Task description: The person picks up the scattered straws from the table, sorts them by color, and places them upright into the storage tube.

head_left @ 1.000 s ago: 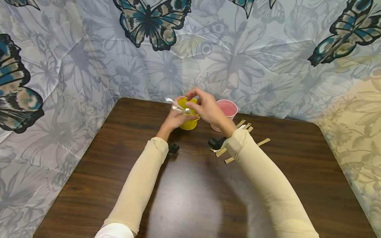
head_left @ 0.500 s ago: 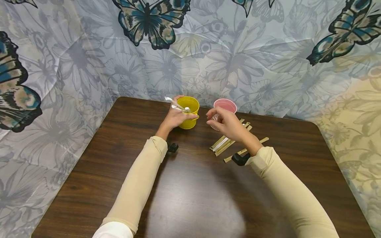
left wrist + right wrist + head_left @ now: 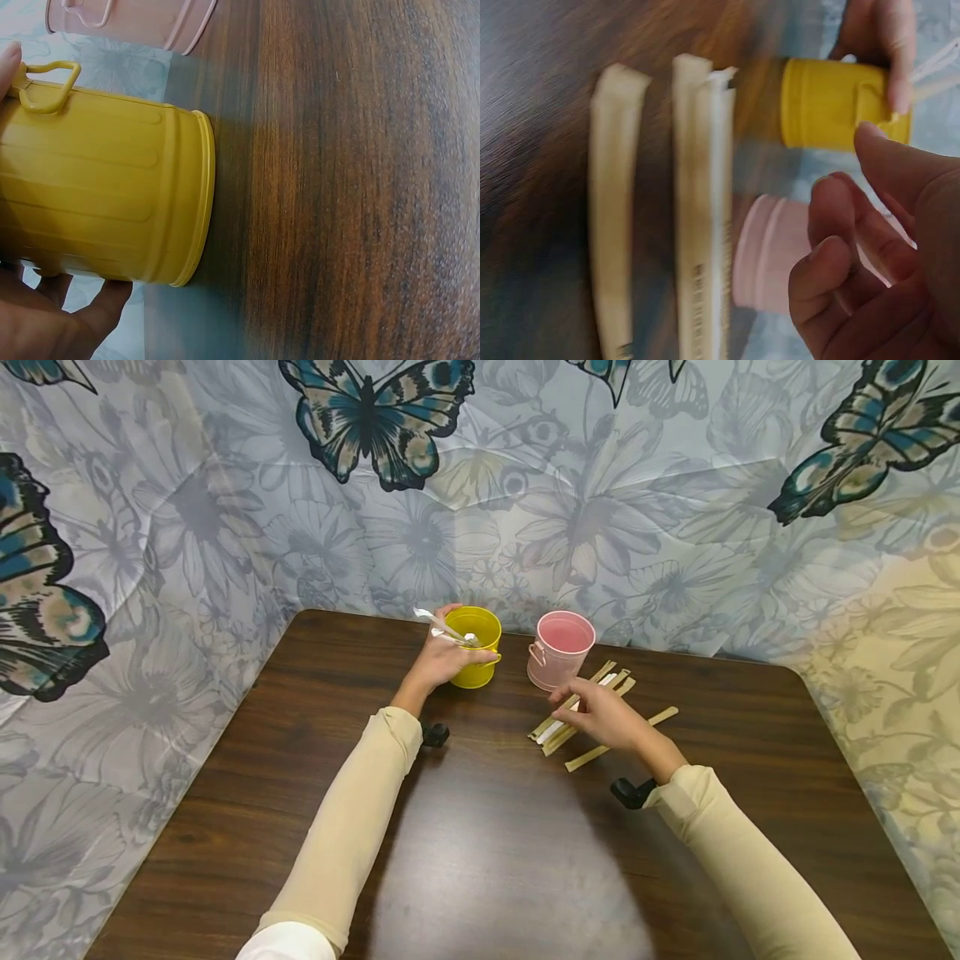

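Observation:
My left hand (image 3: 441,658) grips a small yellow metal bucket (image 3: 97,180) by its side, thumb near the wire handle and fingers round the far wall. Thin items in white wrapping (image 3: 448,630) lean out over the bucket's rim above that hand; their lower ends are inside. My right hand (image 3: 611,717) hovers above several long paper-wrapped sticks (image 3: 557,741), fingers loosely bent, thumb apart, nothing visible between them. Most wrappers are tan, with a white one (image 3: 718,187) among them. One tan-wrapped stick (image 3: 663,716) lies apart to the right.
A pink metal bucket (image 3: 555,667) stands right of the yellow one, just behind the sticks. The dark wooden table (image 3: 487,860) ends at a patterned fabric backdrop (image 3: 420,543). Each wrist wears a black device (image 3: 632,792).
My right hand has moved from over the yellow bucket's mouth, past the pink bucket, to the right and nearer, down over the wrapped sticks. The left hand keeps its hold.

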Demonstrator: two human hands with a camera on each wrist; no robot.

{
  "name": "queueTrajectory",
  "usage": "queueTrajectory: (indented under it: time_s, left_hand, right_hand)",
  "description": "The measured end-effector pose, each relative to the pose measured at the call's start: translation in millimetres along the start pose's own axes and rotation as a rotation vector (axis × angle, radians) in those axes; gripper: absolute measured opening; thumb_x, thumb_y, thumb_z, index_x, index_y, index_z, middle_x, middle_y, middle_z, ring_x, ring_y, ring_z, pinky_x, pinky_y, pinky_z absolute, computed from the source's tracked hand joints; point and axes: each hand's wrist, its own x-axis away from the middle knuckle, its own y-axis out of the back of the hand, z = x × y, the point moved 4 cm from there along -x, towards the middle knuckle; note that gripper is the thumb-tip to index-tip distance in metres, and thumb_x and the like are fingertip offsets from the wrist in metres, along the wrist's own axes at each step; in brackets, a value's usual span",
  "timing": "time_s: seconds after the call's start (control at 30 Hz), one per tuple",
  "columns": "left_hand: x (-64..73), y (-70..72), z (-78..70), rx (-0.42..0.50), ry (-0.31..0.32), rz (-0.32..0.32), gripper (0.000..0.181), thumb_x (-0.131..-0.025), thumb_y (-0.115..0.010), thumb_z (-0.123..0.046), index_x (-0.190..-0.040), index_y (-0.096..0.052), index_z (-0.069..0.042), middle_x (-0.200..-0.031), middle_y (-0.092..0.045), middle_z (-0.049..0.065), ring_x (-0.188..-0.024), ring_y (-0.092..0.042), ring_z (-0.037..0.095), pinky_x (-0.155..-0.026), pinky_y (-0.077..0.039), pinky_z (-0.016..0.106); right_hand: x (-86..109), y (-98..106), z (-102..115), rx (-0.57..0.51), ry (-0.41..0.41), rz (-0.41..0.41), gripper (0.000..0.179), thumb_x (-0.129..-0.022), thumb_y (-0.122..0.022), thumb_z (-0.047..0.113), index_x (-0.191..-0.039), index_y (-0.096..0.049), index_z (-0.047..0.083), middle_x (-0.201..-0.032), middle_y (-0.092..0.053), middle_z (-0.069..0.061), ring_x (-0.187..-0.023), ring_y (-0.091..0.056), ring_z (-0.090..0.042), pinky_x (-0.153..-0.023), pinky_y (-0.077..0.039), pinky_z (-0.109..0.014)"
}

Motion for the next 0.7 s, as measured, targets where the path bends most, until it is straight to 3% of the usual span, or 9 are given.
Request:
queueTrajectory:
  time_s: [0.23, 0.43, 0.7]
  left_hand:
    - [1.1, 1.0, -0.3, -0.020, 0.012, 0.004, 0.117, -0.067, -0.096, -0.019, -0.155, -0.020, -0.009, -0.142, -0.050, 0.018, -0.129, -0.052, 0.029, -0.116, -0.042, 0.041]
    - [1.3, -0.2, 0.2, -0.017, 0.012, 0.008, 0.117, -0.067, -0.096, -0.020, -0.155, -0.020, -0.010, -0.142, -0.050, 0.017, -0.129, -0.052, 0.029, -0.116, -0.042, 0.043]
    - [-0.1, -0.2, 0.9, -0.014, -0.002, 0.000, 0.116, -0.066, -0.097, -0.019, -0.155, -0.021, -0.009, -0.141, -0.050, 0.017, -0.128, -0.053, 0.029, -0.116, -0.042, 0.043]
  right_hand:
    - [6.7, -7, -17, 0.129, 0.029, -0.008, 0.020, -0.096, -0.069, 0.010, -0.114, -0.068, 0.000, -0.116, -0.069, -0.017, -0.111, -0.066, -0.036, -0.094, -0.052, -0.052]
    - [8.2, -11, -25, 0.171, -0.010, 0.015, 0.019, -0.096, -0.068, 0.008, -0.113, -0.070, 0.000, -0.115, -0.068, -0.018, -0.105, -0.066, -0.035, -0.090, -0.053, -0.052]
    - [7.2, -16, -30, 0.204, 0.012, 0.004, 0.016, -0.095, -0.067, 0.004, -0.110, -0.072, 0.000, -0.114, -0.067, -0.017, -0.106, -0.066, -0.034, -0.091, -0.053, -0.053]
